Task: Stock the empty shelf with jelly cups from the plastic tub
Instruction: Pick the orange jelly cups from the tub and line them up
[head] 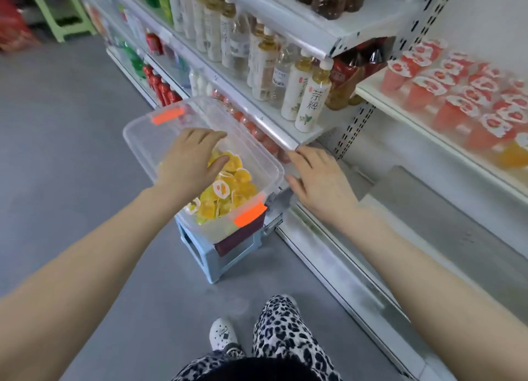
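The plastic tub (160,140) sits on a small stool (217,255) beside the shelf (405,117), keeping jelly cups (228,186) within reach; the left hand (191,163) dips in, fingers spread, gripping nothing yet; the right hand (320,180) hovers open alongside.

Your plastic tub (143,140) is clear, smooth plastic with glossy orange clips (250,215), and it sits on a matt pale-blue plastic stool (211,262). The jelly cups (228,186) you reach into are translucent yellow plastic with shiny printed film lids. The shelf (445,149) looks like white painted metal, smooth and faintly glossy, above a matt grey floor (71,152).
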